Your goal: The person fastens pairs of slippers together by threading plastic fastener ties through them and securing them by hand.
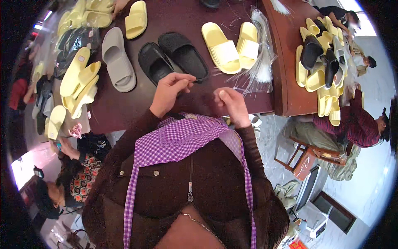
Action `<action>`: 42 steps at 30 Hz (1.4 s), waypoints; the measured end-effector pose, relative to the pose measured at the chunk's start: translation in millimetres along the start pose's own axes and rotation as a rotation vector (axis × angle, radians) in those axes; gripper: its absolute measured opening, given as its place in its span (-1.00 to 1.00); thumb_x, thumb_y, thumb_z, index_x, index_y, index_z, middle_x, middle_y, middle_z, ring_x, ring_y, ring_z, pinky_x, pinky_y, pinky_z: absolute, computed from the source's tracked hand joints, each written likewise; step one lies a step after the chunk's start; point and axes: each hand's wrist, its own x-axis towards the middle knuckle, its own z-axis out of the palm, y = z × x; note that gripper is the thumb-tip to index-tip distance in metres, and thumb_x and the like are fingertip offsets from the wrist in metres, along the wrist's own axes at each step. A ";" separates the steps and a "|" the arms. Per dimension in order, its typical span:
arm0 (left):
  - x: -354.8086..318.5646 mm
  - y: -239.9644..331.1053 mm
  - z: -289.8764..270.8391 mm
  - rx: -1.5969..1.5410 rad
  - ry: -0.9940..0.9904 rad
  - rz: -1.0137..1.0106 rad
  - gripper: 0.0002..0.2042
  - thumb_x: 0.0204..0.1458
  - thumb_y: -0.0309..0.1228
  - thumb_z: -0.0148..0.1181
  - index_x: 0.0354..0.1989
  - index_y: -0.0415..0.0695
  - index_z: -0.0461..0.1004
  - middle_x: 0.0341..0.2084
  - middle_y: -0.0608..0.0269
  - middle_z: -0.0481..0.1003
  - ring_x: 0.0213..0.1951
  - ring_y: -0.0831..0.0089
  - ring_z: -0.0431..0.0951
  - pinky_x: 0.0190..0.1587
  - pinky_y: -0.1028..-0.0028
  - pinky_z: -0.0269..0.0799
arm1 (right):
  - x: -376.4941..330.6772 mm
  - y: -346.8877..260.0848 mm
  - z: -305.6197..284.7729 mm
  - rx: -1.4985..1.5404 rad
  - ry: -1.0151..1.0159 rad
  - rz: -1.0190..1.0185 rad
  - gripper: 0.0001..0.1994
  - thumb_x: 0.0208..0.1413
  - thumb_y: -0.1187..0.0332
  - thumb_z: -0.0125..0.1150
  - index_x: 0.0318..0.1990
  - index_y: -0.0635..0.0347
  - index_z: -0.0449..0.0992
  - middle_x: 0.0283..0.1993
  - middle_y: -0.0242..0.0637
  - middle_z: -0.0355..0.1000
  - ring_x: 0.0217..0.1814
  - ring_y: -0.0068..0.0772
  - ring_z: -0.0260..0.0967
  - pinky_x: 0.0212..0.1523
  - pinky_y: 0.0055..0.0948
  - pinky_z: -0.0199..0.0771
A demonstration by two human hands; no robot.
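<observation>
A pair of black slide slippers [180, 49] lies side by side on the dark red table [186, 14] in front of me. My left hand [169, 93] is closed in a pinch over their near end, fingertips close to the right slipper's edge. Whatever those fingers hold, if anything, is too small to make out. To its right, my right hand [233, 104] is closed above the table's near edge, thumb pressed on the bent fingers; its contents are hidden. Beyond it sits a pair of yellow slippers [220, 46], beside a bundle of thin clear plastic strands [263, 68].
A grey slipper [118, 62] and several yellow slippers [76, 74] lie to the left, near plastic-wrapped ones. Another yellow slipper [136, 20] is farther back. Yellow and black slippers are piled on the right-hand table [286, 89]. People sit on both sides; a wooden chair [304, 164] stands at right.
</observation>
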 end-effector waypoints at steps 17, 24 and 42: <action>-23.8 -32.5 -38.6 -0.323 0.085 -0.380 -0.83 0.05 -0.44 0.04 -0.28 -0.32 0.40 -0.50 0.21 0.44 -0.49 0.54 0.42 -0.46 0.57 0.35 | 24.7 38.6 -22.0 -0.025 -0.129 0.098 -0.76 0.11 0.26 -0.02 -0.41 0.27 0.41 -0.60 -0.39 0.28 -0.63 -0.55 0.15 -0.58 -0.55 0.14; -18.3 -11.9 -33.6 -0.175 0.144 -0.360 -0.77 0.05 -0.38 0.05 -0.23 -0.31 0.42 -0.58 0.30 0.40 -0.59 0.61 0.33 -0.56 0.61 0.22 | 42.0 -6.9 15.2 -0.819 -0.272 -0.022 -0.71 0.06 0.27 0.06 -0.44 0.40 0.45 -0.53 -0.25 0.39 -0.50 -0.61 0.29 -0.53 -0.56 0.22; -34.0 -6.8 -61.0 0.675 0.111 0.157 -0.85 -0.03 -0.42 0.08 -0.40 -0.28 0.42 -0.55 0.13 0.46 -0.58 0.39 0.42 -0.53 0.48 0.33 | 137.6 -8.2 12.0 -0.393 -0.052 0.094 -0.84 0.03 0.37 0.04 -0.54 0.21 0.38 -0.68 -0.42 0.27 -0.72 -0.62 0.16 -0.75 -0.61 0.14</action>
